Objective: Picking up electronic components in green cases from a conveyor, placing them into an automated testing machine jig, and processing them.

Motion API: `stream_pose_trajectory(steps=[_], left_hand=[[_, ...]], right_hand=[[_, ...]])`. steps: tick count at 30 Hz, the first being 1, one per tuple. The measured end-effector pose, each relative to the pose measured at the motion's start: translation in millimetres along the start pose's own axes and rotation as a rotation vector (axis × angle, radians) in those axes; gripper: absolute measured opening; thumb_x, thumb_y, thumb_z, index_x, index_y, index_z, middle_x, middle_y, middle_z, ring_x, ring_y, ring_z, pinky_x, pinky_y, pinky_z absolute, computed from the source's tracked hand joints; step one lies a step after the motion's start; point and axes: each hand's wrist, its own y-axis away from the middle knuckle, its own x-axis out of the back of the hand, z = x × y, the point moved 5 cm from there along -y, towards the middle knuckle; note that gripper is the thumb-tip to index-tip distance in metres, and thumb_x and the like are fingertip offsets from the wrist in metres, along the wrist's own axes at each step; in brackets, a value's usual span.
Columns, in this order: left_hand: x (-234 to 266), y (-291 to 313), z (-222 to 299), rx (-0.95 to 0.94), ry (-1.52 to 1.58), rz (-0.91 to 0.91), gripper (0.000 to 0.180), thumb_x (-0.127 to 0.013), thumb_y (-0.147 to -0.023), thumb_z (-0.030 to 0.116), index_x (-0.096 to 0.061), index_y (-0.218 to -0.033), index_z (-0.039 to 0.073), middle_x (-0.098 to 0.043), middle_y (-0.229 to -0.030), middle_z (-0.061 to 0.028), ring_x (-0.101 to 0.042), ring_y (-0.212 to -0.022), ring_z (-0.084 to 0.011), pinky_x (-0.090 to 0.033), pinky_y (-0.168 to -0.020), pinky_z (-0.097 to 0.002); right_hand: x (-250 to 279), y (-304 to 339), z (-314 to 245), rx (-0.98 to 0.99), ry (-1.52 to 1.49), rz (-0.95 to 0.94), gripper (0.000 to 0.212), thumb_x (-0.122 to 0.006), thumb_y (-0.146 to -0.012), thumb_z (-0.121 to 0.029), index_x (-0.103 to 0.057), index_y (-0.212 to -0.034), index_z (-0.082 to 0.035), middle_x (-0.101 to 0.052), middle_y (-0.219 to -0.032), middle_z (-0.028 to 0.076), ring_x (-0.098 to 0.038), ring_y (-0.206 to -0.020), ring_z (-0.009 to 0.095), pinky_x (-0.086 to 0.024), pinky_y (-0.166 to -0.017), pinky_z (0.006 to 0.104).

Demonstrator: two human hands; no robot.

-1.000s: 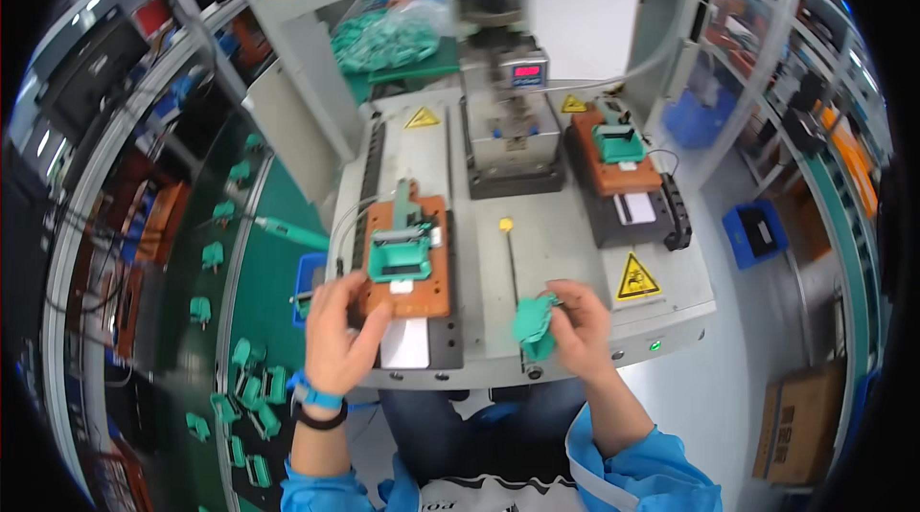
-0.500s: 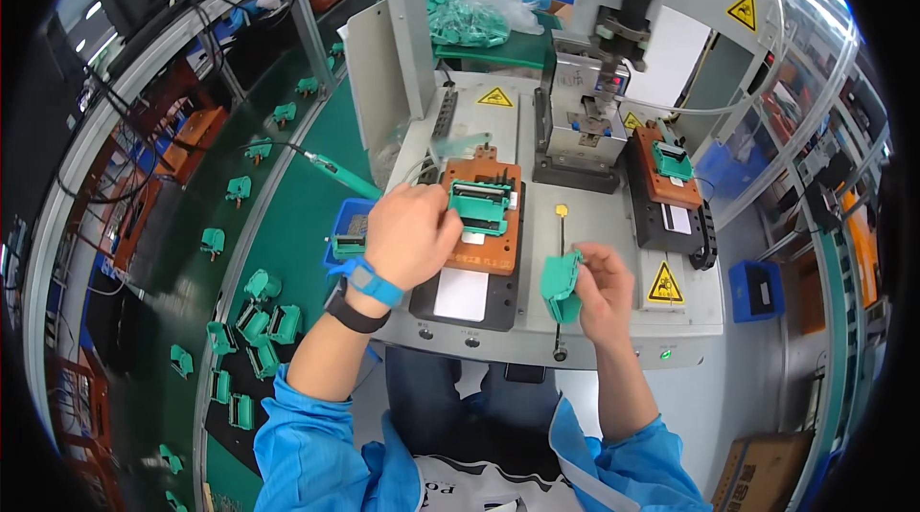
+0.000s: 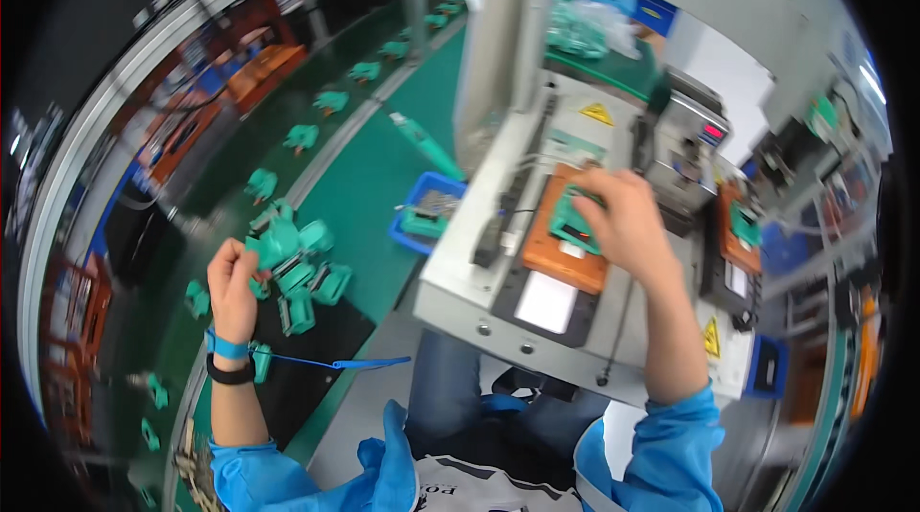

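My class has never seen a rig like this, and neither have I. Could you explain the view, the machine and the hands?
There is no robot: a person works bare-handed. A fisheye camera on their head looks down, so straight edges bend. The grey bench machine carries two brown fixtures, one nearer and one farther right. The right hand is over the nearer one, fingers at the green plastic housing there; its grip is unclear. The left hand is beside a pile of green housings; blur hides whether it holds one. A blue bin stands left of the machine.
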Motion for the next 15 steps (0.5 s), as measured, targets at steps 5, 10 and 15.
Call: stream_pose_trajectory(steps=[5,10,15], left_hand=[[142,16,-95,0.174,0.004,0.462,0.020,-0.052,-0.091,0.013,-0.048,-0.072,0.007,-0.043,-0.060,0.0024,-0.042,-0.057,-0.0079,-0.043,-0.060,-0.0248],[282,70,-176,0.387,-0.271,0.886,0.022,-0.054,-0.088,0.020,-0.055,-0.074,0.003,-0.055,-0.063,-0.0038,-0.050,-0.056,-0.0109,-0.040,-0.054,-0.0279],[373,115,-271,0.543,-0.463,1.012,0.027,-0.065,-0.075,0.019,-0.062,-0.074,-0.008,-0.064,-0.066,-0.0135,-0.061,-0.058,-0.0213,-0.047,-0.057,-0.0389]], right_hand=[[4,-5,-13,0.048,0.107,-0.085,0.018,-0.067,-0.076,-0.007,-0.067,-0.094,-0.002,-0.064,-0.085,0.017,-0.057,-0.087,0.036,-0.045,-0.080,0.0432],[-10,24,-7,0.003,-0.036,-0.247,0.054,-0.059,-0.086,-0.020,-0.047,-0.134,0.001,-0.042,-0.141,0.021,-0.039,-0.131,0.037,-0.030,-0.109,0.0399],[-15,28,-11,-0.066,-0.158,-0.186,0.058,-0.059,-0.083,-0.016,-0.044,-0.136,0.002,-0.038,-0.146,0.020,-0.036,-0.134,0.037,-0.026,-0.111,0.0404]])
